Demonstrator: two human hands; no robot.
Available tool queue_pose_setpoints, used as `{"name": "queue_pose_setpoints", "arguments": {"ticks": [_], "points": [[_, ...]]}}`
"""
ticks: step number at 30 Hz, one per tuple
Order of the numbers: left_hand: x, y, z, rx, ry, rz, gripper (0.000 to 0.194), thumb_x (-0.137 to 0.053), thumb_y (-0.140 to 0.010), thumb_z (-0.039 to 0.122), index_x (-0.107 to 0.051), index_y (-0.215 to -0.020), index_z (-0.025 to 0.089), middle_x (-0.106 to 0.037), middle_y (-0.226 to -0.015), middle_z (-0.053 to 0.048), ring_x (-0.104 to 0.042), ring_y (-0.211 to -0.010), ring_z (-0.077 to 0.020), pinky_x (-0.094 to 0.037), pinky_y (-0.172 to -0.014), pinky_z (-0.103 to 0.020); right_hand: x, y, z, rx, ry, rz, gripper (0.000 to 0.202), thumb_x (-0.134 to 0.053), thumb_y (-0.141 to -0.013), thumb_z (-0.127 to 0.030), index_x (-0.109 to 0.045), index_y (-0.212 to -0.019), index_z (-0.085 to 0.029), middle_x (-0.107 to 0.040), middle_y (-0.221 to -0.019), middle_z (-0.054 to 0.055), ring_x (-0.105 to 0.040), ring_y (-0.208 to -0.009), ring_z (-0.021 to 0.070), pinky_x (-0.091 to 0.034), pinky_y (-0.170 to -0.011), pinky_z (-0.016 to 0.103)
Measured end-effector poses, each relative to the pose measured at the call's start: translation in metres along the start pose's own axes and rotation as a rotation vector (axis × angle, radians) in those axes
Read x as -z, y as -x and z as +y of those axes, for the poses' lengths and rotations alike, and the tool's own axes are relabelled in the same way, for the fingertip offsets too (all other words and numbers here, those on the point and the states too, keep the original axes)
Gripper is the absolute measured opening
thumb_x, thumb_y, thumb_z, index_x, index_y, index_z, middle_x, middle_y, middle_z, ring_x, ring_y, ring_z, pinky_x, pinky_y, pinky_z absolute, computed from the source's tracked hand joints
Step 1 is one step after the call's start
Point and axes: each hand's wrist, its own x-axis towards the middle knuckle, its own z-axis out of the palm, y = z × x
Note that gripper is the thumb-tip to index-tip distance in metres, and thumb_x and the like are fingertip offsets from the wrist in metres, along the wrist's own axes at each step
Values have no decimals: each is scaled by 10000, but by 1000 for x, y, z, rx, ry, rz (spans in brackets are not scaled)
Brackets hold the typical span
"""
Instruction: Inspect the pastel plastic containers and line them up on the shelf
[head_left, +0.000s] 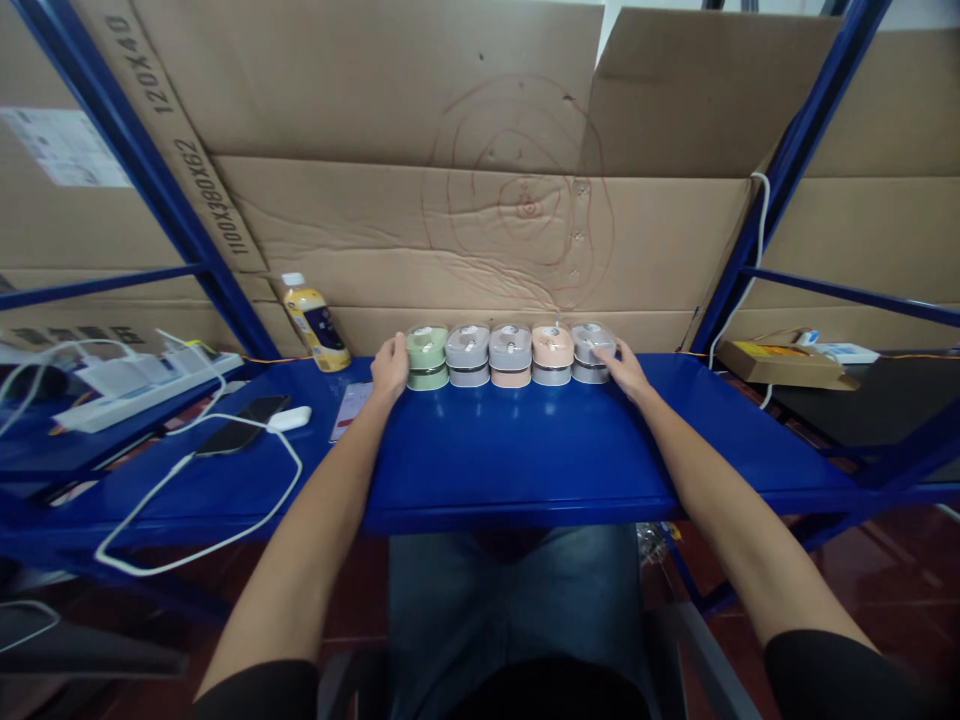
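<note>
Along the back of the blue table stands a row of small plastic containers with clear domed lids, stacked two high. A green container [427,345] is at the left end, with grey containers [510,347] and a peach container [552,345] between, and a grey container [589,343] at the right end. My left hand [390,368] is closed against the outer side of the green stack. My right hand [627,370] grips the right-end grey stack, fingertips on its front and side. The far sides of both end stacks are hidden.
A yellow drink bottle [316,325] stands at the back left. Near it lie a phone [349,411], a dark phone [244,425], a white charger [289,419] with a looping cable, and a power strip [150,390]. Cardboard [375,220] walls the back; an opened carton [784,365] sits right.
</note>
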Motion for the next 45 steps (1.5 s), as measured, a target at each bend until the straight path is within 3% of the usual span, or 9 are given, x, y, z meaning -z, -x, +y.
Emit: {"name": "queue_pose_setpoints", "arguments": {"ticks": [4, 10, 15, 19, 24, 27, 30, 34, 45], "points": [[6, -1, -5, 9, 9, -12, 551, -340, -1041, 545, -704, -1192, 160, -697, -1379, -171, -575, -1375, -368, -411, -1176, -495, -10, 8, -27, -84, 176, 113, 1053, -831, -683, -576, -410, -1523, -100, -567, -1450, 293, -570, -1337, 423, -460, -1104, 565], [4, 12, 4, 40, -23, 38, 609, -398, -1035, 534, -552, -1396, 68, -600, -1457, -263, -524, -1426, -372, -376, -1211, -482, -15, 13, -37, -48, 300, 97, 996, -824, -692, -553, -436, -1512, -143, -638, -1338, 268, -613, -1260, 454, -472, -1064, 594], [9, 43, 34, -308, -83, 223, 490, -508, -997, 384, -512, -1399, 104, -521, -1481, -254, -450, -1459, -345, -328, -1249, -485, -2, 5, -37, -103, 124, 230, 971, -831, -645, -476, -455, -1484, -164, -636, -1387, 216, -600, -1296, 409, -464, -1105, 553], [9, 82, 65, -609, 47, -31, 396, -624, -928, 368, -589, -1266, 166, -588, -1392, -179, -538, -1369, -320, -396, -1214, -485, 24, 5, -59, 51, -44, 351, 958, -787, -699, -525, -408, -1498, -158, -591, -1438, 208, -588, -1307, 373, -462, -1119, 544], [-7, 117, 72, -538, 386, -679, 970, -877, -695, 471, -421, -1504, 189, -568, -1467, -212, -579, -1371, -347, -473, -1154, -526, 35, 41, -96, 360, -302, -246, 927, -826, -675, -580, -478, -1464, -240, -608, -1445, 143, -620, -1280, 358, -529, -1064, 511], [-15, 126, 63, -476, 445, -831, 1159, -938, -614, 463, -347, -1579, 211, -474, -1577, -232, -472, -1482, -370, -388, -1223, -560, 21, 68, -103, 391, -312, -655, 888, -867, -672, -526, -523, -1451, -276, -617, -1454, 101, -614, -1313, 356, -522, -1091, 518], [-16, 132, 54, -515, 399, -890, 1102, -955, -605, 451, -416, -1540, 232, -521, -1559, -183, -487, -1470, -365, -364, -1237, -560, 8, 85, -100, 413, -290, -866, 927, -884, -676, -469, -491, -1491, -272, -593, -1495, 89, -591, -1354, 341, -472, -1158, 525], [-20, 141, 47, -596, 293, -856, 1064, -973, -574, 476, -478, -1480, 217, -626, -1442, -151, -605, -1337, -370, -461, -1153, -538, -1, 93, -101, 434, -142, -903, 983, -905, -664, -494, -477, -1517, -259, -596, -1496, 103, -586, -1364, 348, -456, -1177, 530], [-26, 152, 47, -690, 222, -764, 1158, -918, -678, 561, -300, -1602, 238, -524, -1543, -162, -527, -1412, -379, -440, -1175, -518, -14, 104, -115, 584, 29, -564, 778, -789, -790, -648, -585, -1444, -278, -659, -1396, 125, -632, -1274, 376, -510, -1085, 571]]}}
